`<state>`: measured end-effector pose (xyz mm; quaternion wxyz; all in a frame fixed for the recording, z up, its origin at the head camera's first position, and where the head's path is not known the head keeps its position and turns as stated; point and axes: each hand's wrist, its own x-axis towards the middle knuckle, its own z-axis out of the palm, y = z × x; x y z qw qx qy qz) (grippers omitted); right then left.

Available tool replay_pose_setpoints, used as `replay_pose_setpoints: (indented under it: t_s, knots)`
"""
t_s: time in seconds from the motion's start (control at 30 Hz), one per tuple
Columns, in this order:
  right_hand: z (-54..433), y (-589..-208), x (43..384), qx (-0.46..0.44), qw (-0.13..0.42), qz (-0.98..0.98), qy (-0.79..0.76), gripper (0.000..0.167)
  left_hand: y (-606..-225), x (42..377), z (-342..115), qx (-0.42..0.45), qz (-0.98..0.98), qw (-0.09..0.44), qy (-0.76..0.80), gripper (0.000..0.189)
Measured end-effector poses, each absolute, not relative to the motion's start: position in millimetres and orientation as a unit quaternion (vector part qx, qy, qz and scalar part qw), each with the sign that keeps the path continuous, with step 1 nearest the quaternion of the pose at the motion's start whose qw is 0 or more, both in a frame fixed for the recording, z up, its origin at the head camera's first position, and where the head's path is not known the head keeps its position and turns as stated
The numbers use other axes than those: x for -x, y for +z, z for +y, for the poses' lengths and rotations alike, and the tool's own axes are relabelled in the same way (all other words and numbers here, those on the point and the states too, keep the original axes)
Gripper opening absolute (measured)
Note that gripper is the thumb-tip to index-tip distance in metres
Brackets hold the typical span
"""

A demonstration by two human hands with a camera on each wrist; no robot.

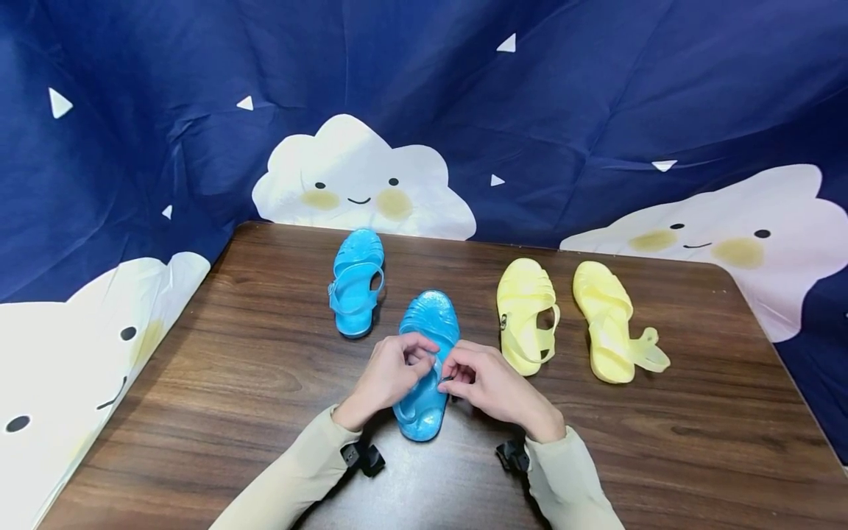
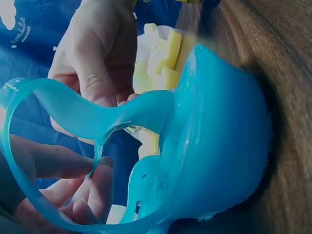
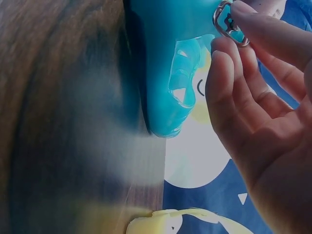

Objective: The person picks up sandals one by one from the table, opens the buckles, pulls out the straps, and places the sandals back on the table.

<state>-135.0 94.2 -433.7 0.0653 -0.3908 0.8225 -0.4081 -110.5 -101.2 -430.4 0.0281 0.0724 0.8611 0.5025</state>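
Observation:
A glittery blue jelly sandal stands upright on the table between both hands, toe pointing away. My left hand pinches the thin end of its ankle strap between thumb and fingers; the strap loops up above the heel in the left wrist view. From the right side, my right hand pinches the sandal's metal buckle, which shows clearly in the right wrist view. Whether the strap passes through the buckle, I cannot tell.
A second blue sandal stands behind on the left, strap looped round. Right of the hands is a yellow sandal with its strap looped. Beside it, another yellow sandal has its strap spread sideways. The wooden table meets a blue cloud-print cloth.

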Motion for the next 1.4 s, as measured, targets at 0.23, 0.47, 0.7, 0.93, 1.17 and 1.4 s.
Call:
replay_pose_setpoints:
  t_s: [0.23,0.47,0.7,0.93,1.17,1.4]
  knots:
    - [95,-434,135,0.392,0.065,0.82,-0.412,0.014,-429,111,-102,-0.066,0.861,0.032,0.504,0.013]
    - [95,-434,135,0.392,0.059,0.819,-0.415,0.014,-428,111,-102,-0.06,0.86,0.033,0.506,0.012]
    - [95,-433,135,0.389,0.062,0.821,-0.414,0.014,-429,112,-104,-0.055,0.857,0.031,0.511,0.012]
    - [95,-433,135,0.384,0.07,0.824,-0.411,0.014,-428,113,-105,-0.049,0.855,0.032,0.515,0.011]
    - [95,-433,135,0.381,0.068,0.824,-0.413,0.015,-428,113,-107,-0.046,0.855,0.03,0.516,0.011]
    - [96,-433,135,0.374,0.071,0.828,-0.412,0.015,-426,117,-114,-0.027,0.84,0.019,0.541,0.013]
